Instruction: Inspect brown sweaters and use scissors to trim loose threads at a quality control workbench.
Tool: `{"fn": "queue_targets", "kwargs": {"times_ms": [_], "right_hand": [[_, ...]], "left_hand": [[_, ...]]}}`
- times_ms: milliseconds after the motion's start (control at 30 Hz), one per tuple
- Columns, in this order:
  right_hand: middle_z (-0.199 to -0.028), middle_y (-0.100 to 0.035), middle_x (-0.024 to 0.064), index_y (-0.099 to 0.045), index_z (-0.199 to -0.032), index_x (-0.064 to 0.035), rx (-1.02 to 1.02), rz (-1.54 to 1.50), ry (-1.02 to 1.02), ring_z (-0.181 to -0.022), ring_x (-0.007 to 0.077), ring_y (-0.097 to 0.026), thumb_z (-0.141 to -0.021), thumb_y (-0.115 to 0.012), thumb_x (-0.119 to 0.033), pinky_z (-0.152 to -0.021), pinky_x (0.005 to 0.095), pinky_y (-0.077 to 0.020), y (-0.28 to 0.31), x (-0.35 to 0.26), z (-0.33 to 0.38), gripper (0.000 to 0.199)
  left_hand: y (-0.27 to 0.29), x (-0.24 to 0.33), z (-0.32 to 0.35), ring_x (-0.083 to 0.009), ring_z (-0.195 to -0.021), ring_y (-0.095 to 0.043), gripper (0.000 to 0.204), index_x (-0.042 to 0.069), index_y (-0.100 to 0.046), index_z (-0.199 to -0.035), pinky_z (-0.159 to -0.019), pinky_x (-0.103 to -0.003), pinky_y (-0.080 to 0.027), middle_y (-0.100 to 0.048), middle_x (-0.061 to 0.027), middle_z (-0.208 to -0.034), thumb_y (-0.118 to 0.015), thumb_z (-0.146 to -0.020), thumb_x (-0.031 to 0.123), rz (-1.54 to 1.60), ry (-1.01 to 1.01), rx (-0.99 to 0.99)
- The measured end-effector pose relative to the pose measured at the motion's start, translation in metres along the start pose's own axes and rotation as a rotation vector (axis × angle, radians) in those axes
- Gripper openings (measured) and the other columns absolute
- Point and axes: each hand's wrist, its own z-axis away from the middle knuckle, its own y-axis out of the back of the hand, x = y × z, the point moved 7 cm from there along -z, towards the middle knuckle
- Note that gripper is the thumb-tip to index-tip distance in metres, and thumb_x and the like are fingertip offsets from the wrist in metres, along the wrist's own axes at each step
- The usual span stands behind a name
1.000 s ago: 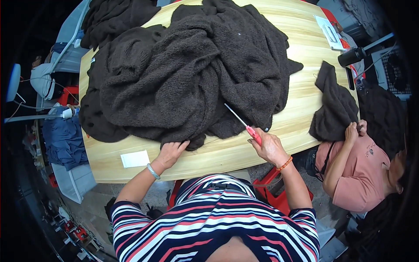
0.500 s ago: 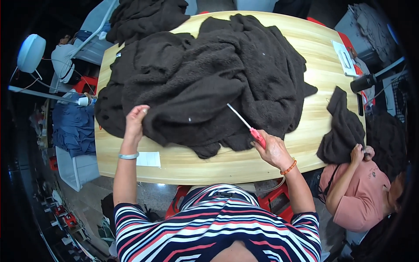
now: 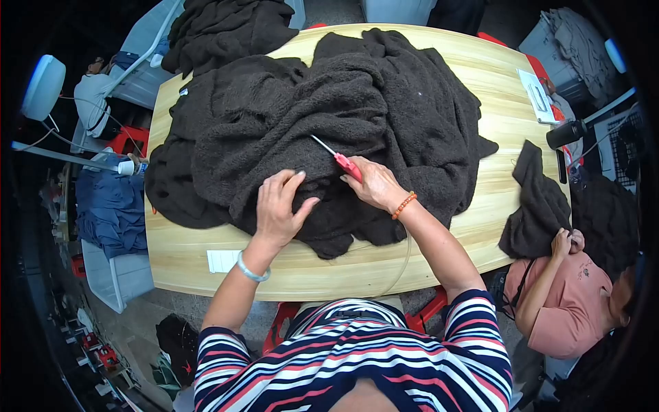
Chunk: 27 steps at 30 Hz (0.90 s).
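A large heap of dark brown fuzzy knit cloth [image 3: 274, 117] covers much of the wooden table. My left hand [image 3: 279, 206] rests on its near side, thumb and fingers apart, with no cloth visibly gripped. My right hand [image 3: 374, 182] is closed round a red-handled tool [image 3: 349, 167] with a thin metal shaft. The shaft points up and left over the folds; whether its tip touches the cloth I cannot tell. A thin clear hose [image 3: 405, 264] hangs below my right wrist toward the table's near edge.
A white paper [image 3: 224, 261] lies near the table's front edge. At right a co-worker [image 3: 570, 299] holds another dark piece [image 3: 532, 206]. A black cylinder [image 3: 566, 134] sits at the right edge. Blue clothes [image 3: 110, 206] and a grey bin [image 3: 118, 275] stand left.
My left hand has moved right from the cloth's left edge and opened onto the heap. My right hand has carried the tool up and left. The raised cloth fold now lies flatter.
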Motion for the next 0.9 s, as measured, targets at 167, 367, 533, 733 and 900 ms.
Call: {"fn": "queue_targets", "kwargs": {"times_ms": [167, 367, 533, 733, 900], "right_hand": [[-0.108, -0.062, 0.0174, -0.057, -0.11, -0.0064, 0.008, 0.013, 0.02, -0.099, 0.0389, -0.06, -0.09, -0.06, -0.027, -0.084, 0.0464, -0.0484, 0.003, -0.002, -0.003, 0.028], [-0.09, -0.066, 0.0205, -0.057, -0.11, -0.0083, -0.098, 0.093, -0.073, -0.087, 0.0408, -0.063, -0.09, -0.06, -0.026, -0.078, 0.0494, -0.0493, 0.026, -0.014, 0.031, 0.028], [-0.07, -0.064, 0.0206, -0.059, -0.107, -0.0083, -0.189, 0.178, -0.06, -0.07, 0.0408, -0.064, -0.087, -0.064, -0.026, -0.066, 0.0488, -0.051, 0.034, -0.037, 0.085, 0.027], [-0.068, -0.064, 0.0202, -0.062, -0.103, -0.0044, -0.228, 0.319, 0.028, -0.068, 0.038, -0.065, -0.085, -0.065, -0.025, -0.064, 0.0467, -0.0505, 0.019, -0.065, 0.079, 0.028], [-0.068, -0.064, 0.0202, -0.062, -0.101, -0.0042, -0.208, 0.321, 0.048, -0.069, 0.0378, -0.065, -0.086, -0.064, -0.028, -0.065, 0.0463, -0.0511, 0.008, -0.081, 0.058, 0.028]], "left_hand": [[-0.016, -0.056, -0.014, -0.0327, -0.111, -0.052, 0.051, 0.002, -0.055, -0.124, -0.097, -0.04, -0.042, -0.059, -0.0162, -0.118, -0.073, -0.079, 0.018, 0.219, 0.361, -0.011], [-0.037, -0.094, 0.005, -0.0299, -0.115, -0.057, 0.04, 0.006, -0.064, -0.118, -0.101, -0.037, -0.043, -0.063, -0.0152, -0.121, -0.073, -0.08, 0.014, 0.22, 0.33, -0.141], [-0.044, -0.091, 0.01, -0.0344, -0.113, -0.057, 0.035, 0.007, -0.068, -0.111, -0.099, -0.041, -0.043, -0.062, -0.019, -0.12, -0.073, -0.078, 0.017, 0.132, 0.293, -0.07], [-0.059, -0.116, 0.02, -0.035, -0.111, -0.058, 0.02, 0.006, -0.073, -0.095, -0.093, -0.043, -0.043, -0.063, -0.0198, -0.12, -0.07, -0.079, 0.016, 0.038, 0.335, -0.09], [-0.056, -0.13, 0.024, -0.0359, -0.108, -0.061, 0.015, 0.004, -0.072, -0.092, -0.096, -0.041, -0.045, -0.066, -0.018, -0.114, -0.067, -0.078, 0.009, 0.26, 0.364, -0.034]]}}
